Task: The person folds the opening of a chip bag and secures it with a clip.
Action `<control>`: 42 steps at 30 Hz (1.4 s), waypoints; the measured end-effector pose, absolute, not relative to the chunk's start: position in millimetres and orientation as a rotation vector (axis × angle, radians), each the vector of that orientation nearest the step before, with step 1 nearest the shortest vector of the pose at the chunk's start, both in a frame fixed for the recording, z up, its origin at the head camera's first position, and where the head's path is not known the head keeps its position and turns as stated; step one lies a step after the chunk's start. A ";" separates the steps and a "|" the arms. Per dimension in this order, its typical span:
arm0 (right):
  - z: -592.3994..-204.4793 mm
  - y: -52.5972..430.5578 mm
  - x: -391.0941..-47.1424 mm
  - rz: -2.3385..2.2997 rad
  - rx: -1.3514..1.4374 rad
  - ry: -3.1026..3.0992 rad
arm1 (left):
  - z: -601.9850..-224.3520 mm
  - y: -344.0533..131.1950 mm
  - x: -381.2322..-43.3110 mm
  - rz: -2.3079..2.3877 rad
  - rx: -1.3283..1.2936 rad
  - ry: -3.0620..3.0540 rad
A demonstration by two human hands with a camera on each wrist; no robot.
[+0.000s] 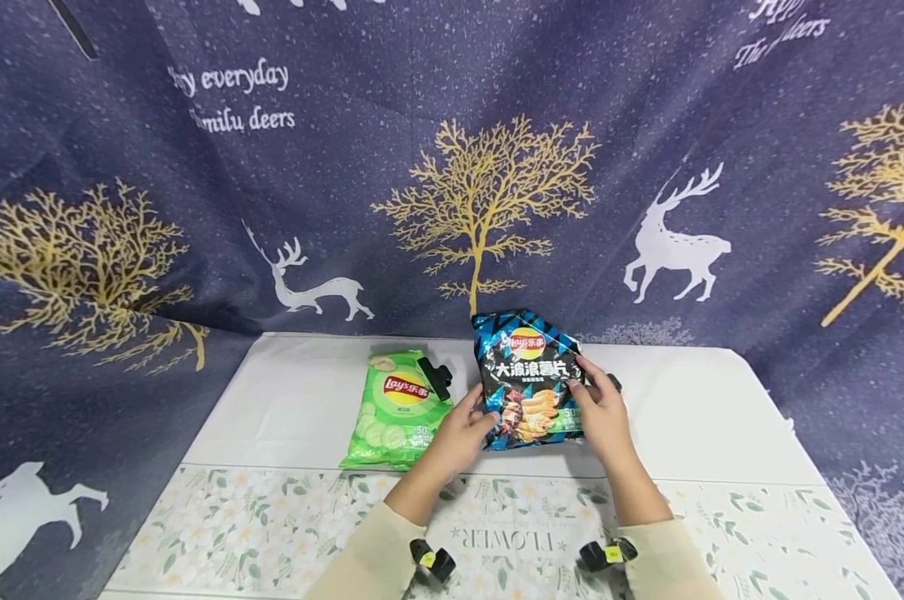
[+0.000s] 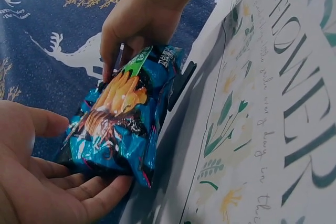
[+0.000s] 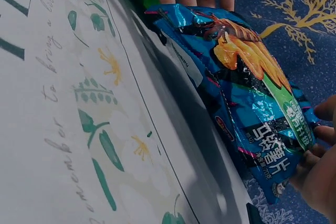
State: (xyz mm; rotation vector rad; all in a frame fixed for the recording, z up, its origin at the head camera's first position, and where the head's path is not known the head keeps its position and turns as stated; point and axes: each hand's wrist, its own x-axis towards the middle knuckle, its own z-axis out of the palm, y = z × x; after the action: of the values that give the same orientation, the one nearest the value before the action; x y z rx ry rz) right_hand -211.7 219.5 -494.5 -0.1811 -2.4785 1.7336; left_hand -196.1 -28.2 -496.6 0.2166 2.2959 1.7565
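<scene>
A blue and black bag of chips (image 1: pixel 530 367) is held tilted up, front toward me, between both hands. My left hand (image 1: pixel 461 429) holds its left edge, thumb at the front. In the left wrist view, the fingers (image 2: pixel 105 192) of that hand reach under the bag. The right hand (image 1: pixel 603 412) grips the opposite edge, with thumb in front; in the right wrist view its curled fingers (image 3: pixel 320 135) are at the bag's corner. A green bag of chips (image 1: pixel 392 417) lies to the left, with a black clip (image 1: pixel 435 377) at its upper right.
Another black clip (image 1: pixel 614 382), partly hidden, lies just beyond the right hand. The table has a white back part (image 1: pixel 691 408) and a flower-printed front part (image 1: pixel 272 525). A dark blue cloth (image 1: pixel 332 200) with trees and deer hangs behind the table.
</scene>
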 end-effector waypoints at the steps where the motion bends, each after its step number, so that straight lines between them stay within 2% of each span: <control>1: -494.4 219.1 -211.6 1.737 -0.173 -2.473 | -496.7 -28.4 -196.5 1.762 0.215 2.294; 27: -500.0 202.3 -208.3 1.957 0.033 -2.225 | -489.7 -34.7 -199.4 1.828 0.101 2.260; 42: -497.9 197.2 -206.4 2.006 -0.021 -2.070 | -484.0 -38.4 -199.9 1.911 0.124 2.270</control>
State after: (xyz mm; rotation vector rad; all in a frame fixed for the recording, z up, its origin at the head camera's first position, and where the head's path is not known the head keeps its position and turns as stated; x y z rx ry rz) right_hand -206.4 197.2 -497.9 -0.0214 -2.0701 2.0056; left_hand -199.9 -38.4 -484.0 0.1245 2.2700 1.9112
